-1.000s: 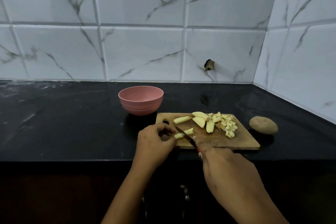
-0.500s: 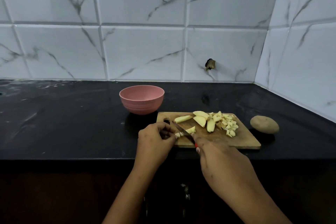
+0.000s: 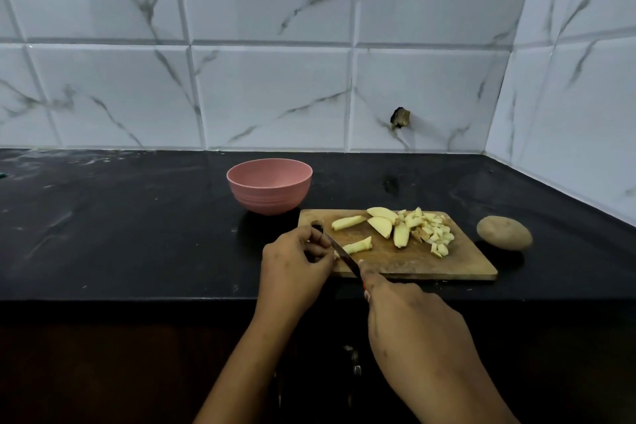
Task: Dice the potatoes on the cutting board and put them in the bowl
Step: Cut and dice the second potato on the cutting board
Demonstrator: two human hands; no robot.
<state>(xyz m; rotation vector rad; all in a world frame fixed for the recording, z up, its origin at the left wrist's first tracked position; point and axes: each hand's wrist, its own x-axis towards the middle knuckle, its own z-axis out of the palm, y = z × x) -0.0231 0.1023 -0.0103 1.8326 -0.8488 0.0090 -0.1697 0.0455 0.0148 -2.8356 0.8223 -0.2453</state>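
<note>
A wooden cutting board [image 3: 457, 260] lies on the black counter. On it are a potato strip [image 3: 358, 246], another strip [image 3: 347, 222], a few wedges [image 3: 381, 226] and a heap of diced potato [image 3: 434, 230]. My left hand [image 3: 295, 258] curls its fingers on the left end of the near strip. My right hand [image 3: 409, 317] grips a knife [image 3: 342, 255], whose blade crosses that strip right beside my left fingers. An empty pink bowl [image 3: 269, 185] stands just behind the board's left corner.
A whole unpeeled potato [image 3: 504, 232] rests on the counter to the right of the board. White marble tile walls close off the back and the right side. The counter's front edge runs just below the board.
The knife blade has shifted left along the near strip, closer to my left fingers. The view has drifted slightly.
</note>
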